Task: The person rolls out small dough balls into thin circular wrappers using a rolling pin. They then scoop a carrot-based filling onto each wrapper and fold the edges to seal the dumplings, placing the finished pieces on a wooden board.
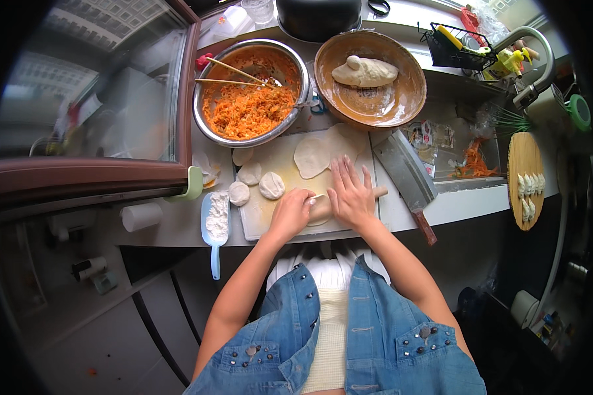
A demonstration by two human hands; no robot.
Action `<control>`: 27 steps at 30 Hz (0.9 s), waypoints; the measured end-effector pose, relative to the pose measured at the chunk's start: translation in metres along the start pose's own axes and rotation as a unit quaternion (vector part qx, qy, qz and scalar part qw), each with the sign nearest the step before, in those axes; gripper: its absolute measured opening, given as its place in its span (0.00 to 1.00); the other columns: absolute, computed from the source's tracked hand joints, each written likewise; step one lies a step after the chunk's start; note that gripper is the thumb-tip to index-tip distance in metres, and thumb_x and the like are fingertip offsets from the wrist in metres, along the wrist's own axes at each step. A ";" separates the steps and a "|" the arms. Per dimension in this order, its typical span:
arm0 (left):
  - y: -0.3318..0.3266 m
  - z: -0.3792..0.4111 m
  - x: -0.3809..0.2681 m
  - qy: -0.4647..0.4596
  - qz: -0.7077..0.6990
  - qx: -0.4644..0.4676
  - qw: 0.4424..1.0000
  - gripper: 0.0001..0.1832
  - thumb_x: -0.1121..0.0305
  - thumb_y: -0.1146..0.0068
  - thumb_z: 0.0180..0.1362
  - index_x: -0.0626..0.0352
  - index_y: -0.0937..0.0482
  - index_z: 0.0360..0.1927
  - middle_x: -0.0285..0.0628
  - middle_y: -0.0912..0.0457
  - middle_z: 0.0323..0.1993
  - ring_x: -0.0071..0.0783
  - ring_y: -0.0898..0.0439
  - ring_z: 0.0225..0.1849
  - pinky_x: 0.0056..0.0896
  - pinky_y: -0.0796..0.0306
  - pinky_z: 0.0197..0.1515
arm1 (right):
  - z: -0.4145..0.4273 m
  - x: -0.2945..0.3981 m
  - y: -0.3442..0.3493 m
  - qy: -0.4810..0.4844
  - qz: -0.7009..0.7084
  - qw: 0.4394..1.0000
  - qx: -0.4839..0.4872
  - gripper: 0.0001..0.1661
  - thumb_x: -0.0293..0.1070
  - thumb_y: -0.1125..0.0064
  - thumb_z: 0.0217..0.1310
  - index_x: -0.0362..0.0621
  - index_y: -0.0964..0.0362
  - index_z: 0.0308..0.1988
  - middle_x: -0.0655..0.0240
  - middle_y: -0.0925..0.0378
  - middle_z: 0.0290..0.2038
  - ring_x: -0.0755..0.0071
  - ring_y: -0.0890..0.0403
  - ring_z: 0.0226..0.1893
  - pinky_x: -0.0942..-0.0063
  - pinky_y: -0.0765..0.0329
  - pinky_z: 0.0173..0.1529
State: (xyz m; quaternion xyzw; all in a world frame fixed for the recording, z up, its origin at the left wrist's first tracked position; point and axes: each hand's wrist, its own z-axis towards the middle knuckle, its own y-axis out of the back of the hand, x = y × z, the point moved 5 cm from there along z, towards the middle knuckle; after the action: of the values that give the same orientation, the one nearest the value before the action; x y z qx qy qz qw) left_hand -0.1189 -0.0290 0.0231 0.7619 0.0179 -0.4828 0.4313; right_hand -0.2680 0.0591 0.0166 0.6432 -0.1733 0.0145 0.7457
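On a pale cutting board (257, 215), my left hand (291, 212) pinches the edge of a small dough wrapper (319, 213). My right hand (351, 195) lies over a wooden rolling pin (381, 191), palm down with the fingers stretched forward. The pin's right end sticks out beyond that hand; most of its length is hidden. Rolled wrappers (311, 157) overlap just beyond my fingertips. To the left are several flattened dough pieces, among them a floured round (272, 185) and a smaller one (239, 193).
Behind the board stand a steel bowl (200, 123) of shredded carrot filling with chopsticks (237, 71) and a brown bowl (375, 111) holding dough (364, 73). A blue flour scoop (215, 261) overhangs the counter edge. A cleaver (406, 173) lies right, near dumplings on a wooden board (519, 153).
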 end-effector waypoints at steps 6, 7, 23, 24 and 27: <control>-0.001 0.017 -0.002 -0.035 0.079 0.027 0.996 0.10 0.66 0.37 0.62 0.61 0.15 0.42 0.48 0.16 0.36 0.48 0.18 0.43 0.44 0.25 0.48 | 0.001 0.002 0.002 -0.001 0.013 0.999 -0.032 0.40 0.49 0.52 0.71 0.37 0.43 0.73 0.57 0.41 0.76 0.58 0.44 0.78 0.46 0.52 0.76; -0.001 0.016 0.001 -0.029 0.086 0.033 0.995 0.10 0.67 0.36 0.62 0.61 0.16 0.42 0.47 0.16 0.36 0.48 0.17 0.42 0.43 0.24 0.47 | -0.019 0.003 0.001 -0.001 0.020 1.000 -0.004 0.40 0.49 0.53 0.72 0.37 0.43 0.73 0.55 0.42 0.76 0.56 0.45 0.78 0.45 0.52 0.76; 0.007 0.013 0.001 -0.036 0.074 0.026 0.996 0.12 0.69 0.35 0.58 0.61 0.16 0.45 0.47 0.16 0.41 0.49 0.19 0.48 0.45 0.26 0.53 | 0.018 0.006 0.001 0.002 0.000 1.000 -0.029 0.39 0.50 0.53 0.72 0.37 0.42 0.73 0.55 0.39 0.75 0.57 0.43 0.77 0.44 0.55 0.77; 0.007 0.014 -0.001 -0.039 0.094 0.034 0.994 0.12 0.70 0.34 0.58 0.61 0.16 0.44 0.47 0.16 0.40 0.49 0.19 0.47 0.45 0.26 0.52 | -0.002 0.007 0.002 -0.001 0.009 1.000 -0.012 0.39 0.50 0.53 0.72 0.37 0.42 0.73 0.55 0.39 0.75 0.57 0.42 0.77 0.44 0.55 0.77; 0.009 0.013 0.010 0.021 0.062 0.008 0.998 0.09 0.71 0.34 0.58 0.63 0.17 0.40 0.46 0.15 0.35 0.44 0.16 0.37 0.42 0.24 0.43 | -0.066 0.009 0.008 0.030 0.012 0.997 0.065 0.39 0.50 0.52 0.72 0.38 0.42 0.73 0.56 0.39 0.75 0.58 0.41 0.76 0.46 0.53 0.76</control>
State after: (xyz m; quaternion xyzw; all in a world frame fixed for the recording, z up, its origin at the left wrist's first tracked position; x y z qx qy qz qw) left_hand -0.1194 -0.0471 0.0189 0.7749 -0.0248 -0.4393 0.4539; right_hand -0.2458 0.1221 0.0193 0.6872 -0.1573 0.0542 0.7072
